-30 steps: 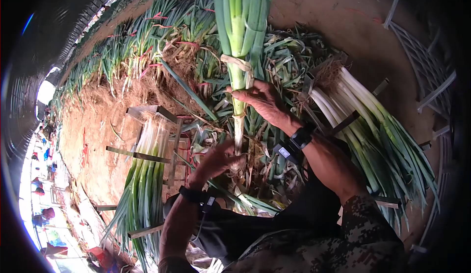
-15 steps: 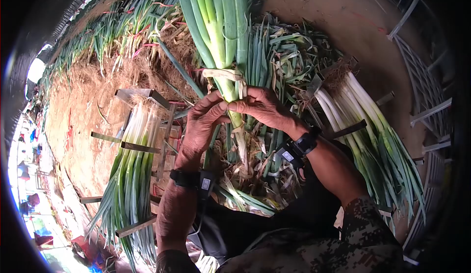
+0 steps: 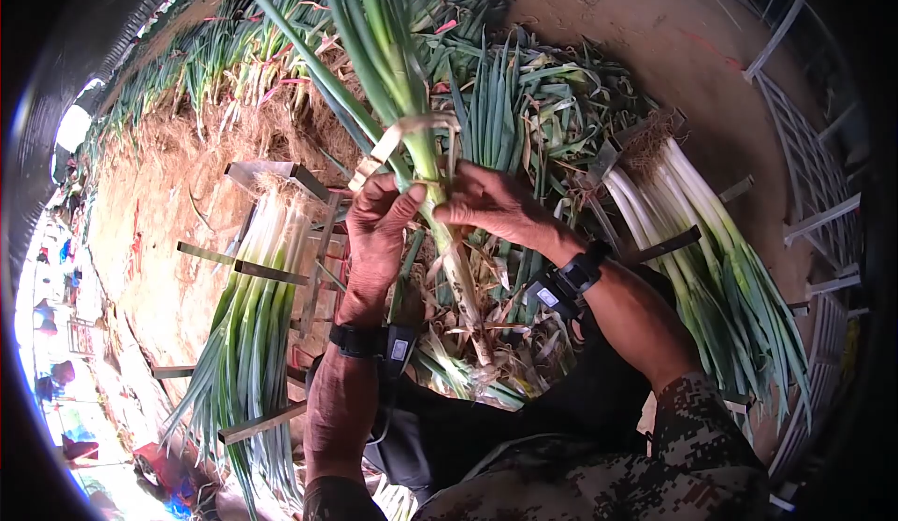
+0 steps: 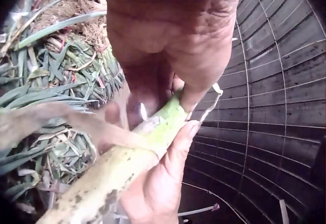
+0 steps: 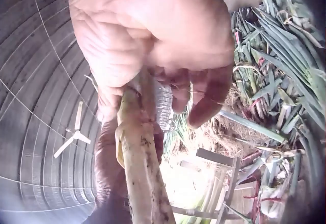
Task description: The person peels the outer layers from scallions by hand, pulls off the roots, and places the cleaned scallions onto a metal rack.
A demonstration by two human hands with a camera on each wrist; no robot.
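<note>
A long green onion (image 3: 460,282) is held up in front of the body, its leaves upward and its root end low and tilted to the right. My left hand (image 3: 376,231) pinches it where the white shank turns green. Close beside, my right hand (image 3: 505,210) grips the same stretch, thumb toward the left thumb. A pale dry strip of skin (image 3: 388,142) hangs loose around the stalk just above both hands. One green outer leaf (image 3: 313,63) leans away to the left of the rest. Dark specks mark the shank (image 5: 145,168) in the right wrist view.
Metal racks hold trimmed green onions at left (image 3: 267,306) and right (image 3: 697,231). Untrimmed bunches with red ties (image 3: 234,72) lie at the back left. A heap of leaf scraps (image 3: 571,100) lies behind the hands. White lattice (image 3: 809,147) stands at the far right.
My left hand has risen from the root end to beside the right hand. The onion's leaves have swung left and its root end right. An outer leaf and a dry strip have parted from the stalk.
</note>
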